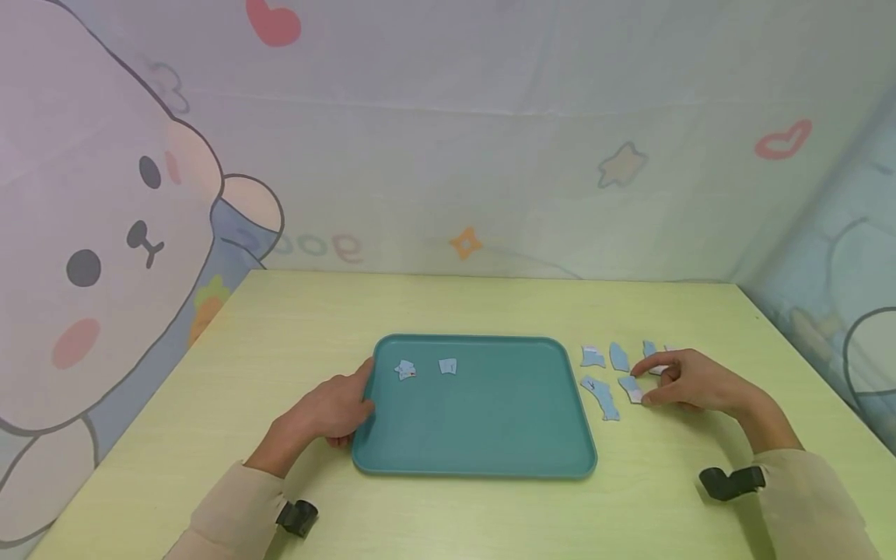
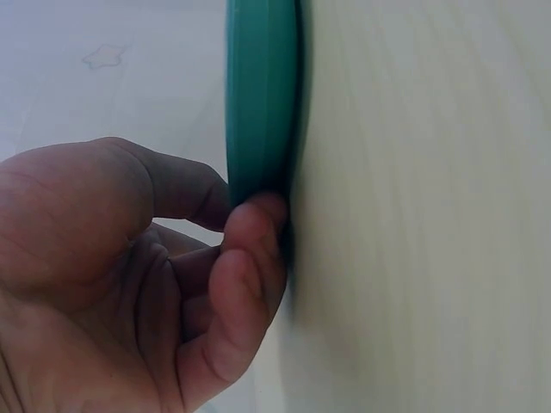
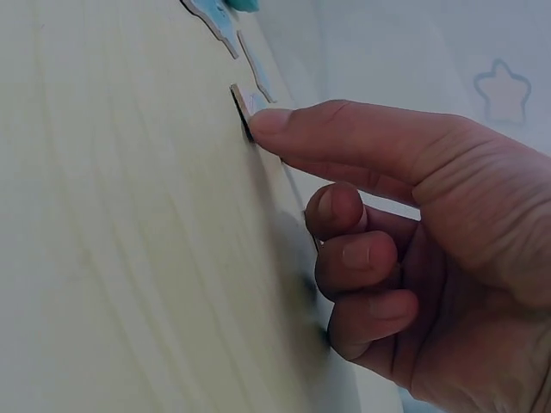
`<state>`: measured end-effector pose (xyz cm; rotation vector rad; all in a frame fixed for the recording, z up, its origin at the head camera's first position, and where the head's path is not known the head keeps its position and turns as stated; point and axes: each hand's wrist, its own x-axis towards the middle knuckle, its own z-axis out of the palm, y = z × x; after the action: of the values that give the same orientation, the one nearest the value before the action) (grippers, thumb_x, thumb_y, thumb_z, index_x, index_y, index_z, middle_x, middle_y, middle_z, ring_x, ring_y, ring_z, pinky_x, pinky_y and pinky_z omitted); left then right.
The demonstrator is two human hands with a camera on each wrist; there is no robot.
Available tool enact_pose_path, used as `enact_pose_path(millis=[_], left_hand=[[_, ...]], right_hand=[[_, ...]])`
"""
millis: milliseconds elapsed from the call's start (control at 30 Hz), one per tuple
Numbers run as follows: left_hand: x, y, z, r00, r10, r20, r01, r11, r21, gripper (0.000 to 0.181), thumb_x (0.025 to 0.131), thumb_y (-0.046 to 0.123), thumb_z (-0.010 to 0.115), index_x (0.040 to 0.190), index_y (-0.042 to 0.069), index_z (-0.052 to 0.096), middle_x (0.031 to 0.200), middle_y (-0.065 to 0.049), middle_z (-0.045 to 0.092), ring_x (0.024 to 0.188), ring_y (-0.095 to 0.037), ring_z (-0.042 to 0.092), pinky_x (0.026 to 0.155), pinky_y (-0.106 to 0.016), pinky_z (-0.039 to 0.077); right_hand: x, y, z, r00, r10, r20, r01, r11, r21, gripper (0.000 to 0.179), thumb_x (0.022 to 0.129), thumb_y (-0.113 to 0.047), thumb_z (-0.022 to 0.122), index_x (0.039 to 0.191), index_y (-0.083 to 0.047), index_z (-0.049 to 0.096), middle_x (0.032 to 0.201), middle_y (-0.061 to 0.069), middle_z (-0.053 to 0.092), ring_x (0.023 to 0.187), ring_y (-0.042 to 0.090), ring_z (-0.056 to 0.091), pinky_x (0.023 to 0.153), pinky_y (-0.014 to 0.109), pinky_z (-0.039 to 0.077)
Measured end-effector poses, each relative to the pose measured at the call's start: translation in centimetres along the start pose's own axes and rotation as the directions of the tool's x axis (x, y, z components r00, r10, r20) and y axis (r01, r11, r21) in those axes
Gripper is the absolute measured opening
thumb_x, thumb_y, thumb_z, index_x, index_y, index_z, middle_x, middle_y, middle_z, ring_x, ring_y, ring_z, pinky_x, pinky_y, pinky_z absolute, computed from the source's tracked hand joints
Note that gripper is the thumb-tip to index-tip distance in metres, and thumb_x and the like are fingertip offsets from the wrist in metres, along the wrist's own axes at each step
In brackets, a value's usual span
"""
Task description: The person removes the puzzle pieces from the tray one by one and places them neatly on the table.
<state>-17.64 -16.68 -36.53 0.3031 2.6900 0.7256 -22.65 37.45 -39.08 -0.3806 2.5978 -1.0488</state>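
Note:
My left hand (image 1: 341, 406) grips the left rim of a teal tray (image 1: 483, 432), thumb on the rim and fingers curled against its underside in the left wrist view (image 2: 258, 95). On the tray lie two light-blue puzzle pieces, an irregular one (image 1: 405, 369) and a squarish one (image 1: 448, 365). To the right of the tray, my right hand (image 1: 700, 381) pinches a blue-and-white puzzle piece (image 1: 631, 390) between thumb and index finger. In the right wrist view, the thumb covers part of that piece (image 3: 241, 103); the other fingers are curled.
Several more pieces lie around the right hand: a long one (image 1: 602, 399), a notched one (image 1: 592, 356), a pointed one (image 1: 619, 357) and others partly hidden behind the fingers (image 1: 649, 347). A printed cloth (image 1: 448, 171) hangs behind the pale table (image 1: 462, 517).

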Motion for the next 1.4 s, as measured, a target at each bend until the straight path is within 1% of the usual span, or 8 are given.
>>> enact_pose_path(millis=[167, 300, 533, 667, 867, 1033, 1233, 1400], left_hand=[[0.2, 0.0, 0.1, 1.0, -0.011, 0.001, 0.011, 1.0, 0.004, 0.075, 0.102, 0.005, 0.046, 0.166, -0.009, 0.01, 0.058, -0.007, 0.06, 0.044, -0.014, 0.055, 0.045, -0.029, 0.048], [0.3, 0.0, 0.2, 1.0, -0.016, 0.001, 0.016, 1.0, 0.01, 0.074, 0.102, 0.005, 0.046, 0.165, -0.01, 0.011, 0.058, -0.007, 0.06, 0.045, -0.014, 0.055, 0.045, -0.028, 0.048], [0.3, 0.1, 0.1, 1.0, -0.009, 0.005, 0.009, 1.0, 0.006, 0.074, 0.102, 0.005, 0.046, 0.165, -0.01, 0.011, 0.057, -0.007, 0.059, 0.044, -0.014, 0.054, 0.045, -0.028, 0.046], [0.2, 0.1, 0.1, 1.0, -0.013, 0.007, 0.013, 1.0, 0.002, 0.074, 0.102, 0.005, 0.046, 0.165, -0.011, 0.011, 0.056, -0.007, 0.058, 0.044, -0.014, 0.053, 0.045, -0.028, 0.046], [0.2, 0.0, 0.1, 1.0, -0.005, 0.012, 0.005, 1.0, 0.003, 0.075, 0.101, 0.005, 0.047, 0.165, -0.011, 0.011, 0.056, -0.007, 0.058, 0.044, -0.015, 0.054, 0.045, -0.029, 0.047], [0.4, -0.2, 0.1, 1.0, 0.006, 0.022, -0.006, 1.0, 0.007, 0.075, 0.101, 0.005, 0.047, 0.165, -0.011, 0.009, 0.056, -0.007, 0.059, 0.044, -0.015, 0.054, 0.045, -0.029, 0.047], [0.5, -0.2, -0.1, 0.999, 0.014, 0.03, -0.014, 1.0, -0.003, 0.077, 0.102, 0.006, 0.048, 0.165, -0.011, 0.007, 0.058, -0.007, 0.059, 0.044, -0.015, 0.055, 0.045, -0.03, 0.048], [0.6, -0.2, -0.2, 0.999, 0.024, 0.031, -0.023, 1.0, -0.02, 0.078, 0.101, 0.005, 0.047, 0.165, -0.011, 0.005, 0.057, -0.007, 0.058, 0.044, -0.015, 0.054, 0.045, -0.03, 0.048]], right_hand=[[0.0, -0.2, 0.0, 1.0, 0.014, 0.002, -0.014, 1.0, -0.021, 0.049, 0.088, -0.024, 0.084, 0.129, -0.002, 0.067, 0.069, -0.001, 0.051, 0.051, 0.008, 0.039, 0.05, 0.025, 0.037], [-0.1, -0.3, 0.1, 1.0, 0.023, 0.007, -0.023, 1.0, -0.018, 0.049, 0.088, -0.024, 0.084, 0.129, -0.002, 0.067, 0.069, -0.002, 0.05, 0.051, 0.008, 0.039, 0.051, 0.025, 0.038], [-0.2, -0.3, 0.0, 1.0, -0.003, 0.022, 0.002, 1.0, 0.014, 0.049, 0.088, -0.019, 0.084, 0.129, 0.0, 0.065, 0.068, -0.002, 0.049, 0.049, 0.007, 0.039, 0.05, 0.026, 0.038], [-0.2, -0.5, -0.1, 1.0, 0.0, 0.018, 0.0, 1.0, 0.01, 0.051, 0.088, -0.02, 0.084, 0.131, 0.0, 0.065, 0.069, -0.002, 0.049, 0.05, 0.008, 0.039, 0.05, 0.025, 0.038], [-0.2, -1.1, -0.2, 1.0, 0.013, -0.004, -0.013, 1.0, 0.012, 0.058, 0.088, -0.023, 0.084, 0.137, -0.001, 0.063, 0.072, 0.0, 0.047, 0.049, 0.008, 0.036, 0.049, 0.025, 0.036], [-0.1, -2.3, -0.2, 0.999, -0.026, -0.035, 0.027, 0.999, 0.029, 0.057, 0.089, -0.02, 0.083, 0.139, -0.003, 0.063, 0.079, 0.003, 0.048, 0.05, 0.008, 0.033, 0.049, 0.026, 0.035], [0.0, -4.0, 0.0, 0.992, -0.059, -0.107, 0.058, 0.998, -0.008, 0.053, 0.091, -0.022, 0.082, 0.139, -0.007, 0.065, 0.082, 0.005, 0.054, 0.057, 0.011, 0.043, 0.053, 0.028, 0.04], [0.3, -5.3, 0.3, 0.984, -0.101, -0.145, 0.098, 0.995, -0.029, 0.048, 0.094, -0.023, 0.08, 0.137, -0.008, 0.066, 0.08, 0.005, 0.057, 0.06, 0.012, 0.048, 0.056, 0.028, 0.044]])
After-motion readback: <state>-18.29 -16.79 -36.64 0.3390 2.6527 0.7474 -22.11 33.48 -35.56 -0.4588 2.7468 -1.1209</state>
